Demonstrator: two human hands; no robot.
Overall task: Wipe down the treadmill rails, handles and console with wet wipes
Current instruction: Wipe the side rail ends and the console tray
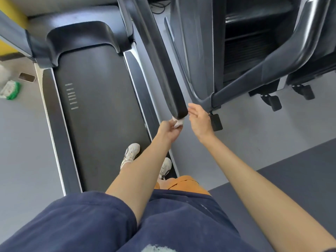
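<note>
The treadmill's right handrail (160, 60) is a long black bar that ends near the frame's middle. My left hand (168, 130) pinches a crumpled white wet wipe (177, 123) and holds it against the underside of the rail's rear tip. My right hand (199, 122) hovers just right of that tip, fingers relaxed and holding nothing. I stand on the treadmill belt (101, 110), my white shoes near its right side rail (143, 91).
A green and white pack of wet wipes (11, 90) and a phone (27, 77) lie on the grey floor left of the treadmill. Another black machine (236, 51) with pedals stands close on the right. The treadmill's left side rail (54, 120) runs along the belt.
</note>
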